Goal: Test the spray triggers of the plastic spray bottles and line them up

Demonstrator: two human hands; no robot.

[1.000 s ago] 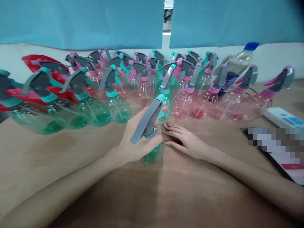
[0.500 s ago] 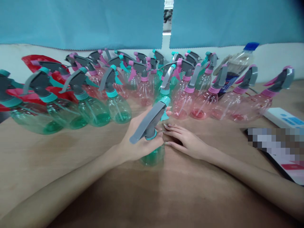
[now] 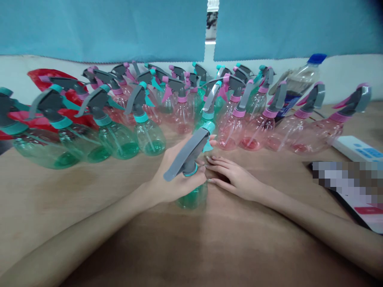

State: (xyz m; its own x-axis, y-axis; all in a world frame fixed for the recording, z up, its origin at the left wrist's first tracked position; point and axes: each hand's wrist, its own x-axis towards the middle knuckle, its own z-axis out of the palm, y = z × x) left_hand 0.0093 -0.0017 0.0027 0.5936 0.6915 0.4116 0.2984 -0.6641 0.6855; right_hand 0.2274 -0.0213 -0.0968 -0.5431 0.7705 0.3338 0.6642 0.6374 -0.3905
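A green spray bottle (image 3: 193,197) with a grey and teal trigger head stands on the wooden table (image 3: 143,247) in front of me. My left hand (image 3: 173,175) is closed around its neck and upper body, which hides much of the bottle. Just right of it, my right hand (image 3: 236,175) rests on the table with its fingers apart and holding nothing. Its fingertips come close to the bottle; whether they touch it I cannot tell. Behind the hands stand more green spray bottles (image 3: 119,143) on the left and pink spray bottles (image 3: 230,133) on the right.
Several more spray bottles crowd the back, near the teal wall covering (image 3: 104,28). Red plastic (image 3: 54,75) lies behind the left ones. A large clear bottle with a blue cap (image 3: 305,77) stands back right. A white box (image 3: 353,145) and a dark-edged, blurred-out flat object (image 3: 341,193) lie at right.
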